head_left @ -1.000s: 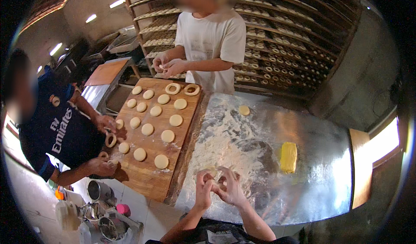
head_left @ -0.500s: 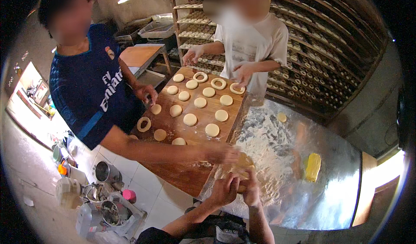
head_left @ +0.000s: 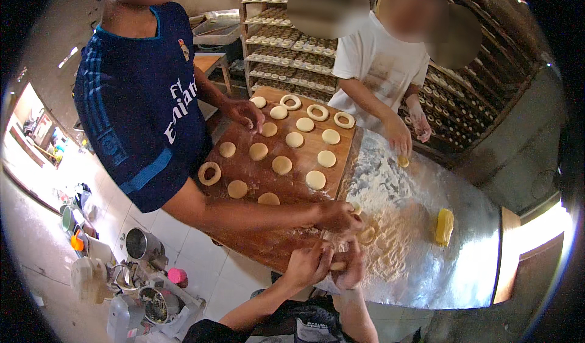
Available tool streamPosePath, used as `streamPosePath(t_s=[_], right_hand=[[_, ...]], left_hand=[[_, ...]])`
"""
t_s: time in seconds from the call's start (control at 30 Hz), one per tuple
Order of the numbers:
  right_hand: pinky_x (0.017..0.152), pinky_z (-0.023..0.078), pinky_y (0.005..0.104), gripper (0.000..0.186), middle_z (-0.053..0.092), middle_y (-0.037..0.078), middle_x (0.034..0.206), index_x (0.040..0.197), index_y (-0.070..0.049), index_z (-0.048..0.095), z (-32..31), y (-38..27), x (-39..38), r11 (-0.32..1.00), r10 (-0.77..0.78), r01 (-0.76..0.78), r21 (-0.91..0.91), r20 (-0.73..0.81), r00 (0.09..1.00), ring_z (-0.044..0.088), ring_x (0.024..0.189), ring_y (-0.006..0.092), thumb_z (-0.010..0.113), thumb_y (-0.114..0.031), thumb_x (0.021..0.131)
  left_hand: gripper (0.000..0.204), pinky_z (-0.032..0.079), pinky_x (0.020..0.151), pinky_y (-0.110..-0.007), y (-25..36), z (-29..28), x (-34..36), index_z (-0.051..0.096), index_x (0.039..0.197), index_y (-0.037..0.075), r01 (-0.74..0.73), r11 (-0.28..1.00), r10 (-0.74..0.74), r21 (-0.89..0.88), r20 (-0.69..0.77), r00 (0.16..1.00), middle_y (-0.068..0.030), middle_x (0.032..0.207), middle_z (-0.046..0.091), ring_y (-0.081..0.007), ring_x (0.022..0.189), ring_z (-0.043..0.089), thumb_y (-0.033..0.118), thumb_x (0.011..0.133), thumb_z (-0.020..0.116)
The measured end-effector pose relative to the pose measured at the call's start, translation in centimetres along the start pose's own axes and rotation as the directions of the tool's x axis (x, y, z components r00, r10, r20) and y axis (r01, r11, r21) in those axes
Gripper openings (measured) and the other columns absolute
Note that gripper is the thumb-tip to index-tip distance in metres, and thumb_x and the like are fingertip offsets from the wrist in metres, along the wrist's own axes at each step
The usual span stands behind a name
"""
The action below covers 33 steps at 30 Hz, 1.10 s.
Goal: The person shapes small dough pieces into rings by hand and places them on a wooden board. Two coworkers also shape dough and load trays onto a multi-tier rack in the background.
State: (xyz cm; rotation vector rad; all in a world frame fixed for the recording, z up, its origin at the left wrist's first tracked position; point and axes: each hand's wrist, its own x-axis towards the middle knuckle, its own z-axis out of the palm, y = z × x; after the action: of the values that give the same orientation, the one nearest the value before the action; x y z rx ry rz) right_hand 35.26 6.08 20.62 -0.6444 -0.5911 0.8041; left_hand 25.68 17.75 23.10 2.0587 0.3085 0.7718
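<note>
My left hand (head_left: 308,264) is closed at the near edge of the wooden board, its fingers on a small piece of dough (head_left: 337,265). The other end of that dough lies in my right hand (head_left: 350,268), which is curled and slightly blurred. Just beyond my hands, over the floury edge, hangs the hand (head_left: 339,217) of a co-worker in a dark blue shirt. Beside that hand lie pale dough pieces (head_left: 367,233), partly hidden. Flat dough rounds (head_left: 281,165) and dough rings (head_left: 210,173) are spread across the wooden board (head_left: 244,142).
Loose flour (head_left: 390,239) covers part of the metal table (head_left: 469,270), where a yellow block (head_left: 444,227) sits. A co-worker in white (head_left: 381,56) reaches to a small dough piece (head_left: 403,160). Racks (head_left: 286,56) of dough stand behind. Pots (head_left: 145,243) are on the floor at left.
The person in white has moved right and reaches down to the dough on the metal table. The blue-shirted person's near hand has shifted slightly right. My hands still hold the dough.
</note>
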Motion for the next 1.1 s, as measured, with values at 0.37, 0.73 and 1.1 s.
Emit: streamPosePath(t_s=[0.37,0.73,1.1], right_hand=[[0.072,0.044,0.0267,0.061,0.055,0.006,0.102,0.149,-0.005,0.027,3.9,1.4,0.0,0.943,0.211,-0.266,-0.2,-0.258,0.943,0.054,0.084,0.0158,0.049,-0.04,0.104],[0.073,0.049,0.0434,0.065,0.059,0.014,0.086,0.146,-0.003,0.031,4.6,4.5,4.9,0.126,-0.072,-0.39,-0.912,-0.4,0.913,0.059,0.077,0.0309,0.062,-0.032,0.097],[0.104,0.042,0.0547,0.088,0.048,0.038,0.128,0.152,-0.011,0.021,7.0,4.2,4.3,-0.227,0.143,-0.411,-0.883,-0.448,0.883,0.052,0.118,0.0531,0.069,-0.035,0.083]], left_hand=[[0.025,0.047,0.077,-0.052,-4.2,-2.6,-2.6,0.057,0.111,0.0,-0.358,0.648,0.469,0.672,0.019,0.883,-0.0237,0.098,0.061,-0.0463,0.09,0.059,0.021,0.099,0.05],[0.042,0.048,0.082,-0.053,-6.2,-7.4,2.0,0.049,0.123,0.0,0.364,0.723,-0.447,0.588,-0.004,0.894,-0.0239,0.103,0.056,-0.0435,0.097,0.06,0.035,0.1,0.052],[0.07,0.047,0.087,-0.055,-5.5,-8.9,-0.6,0.038,0.134,0.003,0.327,0.726,-0.52,0.604,0.172,0.837,-0.023,0.114,0.055,-0.0418,0.108,0.057,0.028,0.081,0.076]])
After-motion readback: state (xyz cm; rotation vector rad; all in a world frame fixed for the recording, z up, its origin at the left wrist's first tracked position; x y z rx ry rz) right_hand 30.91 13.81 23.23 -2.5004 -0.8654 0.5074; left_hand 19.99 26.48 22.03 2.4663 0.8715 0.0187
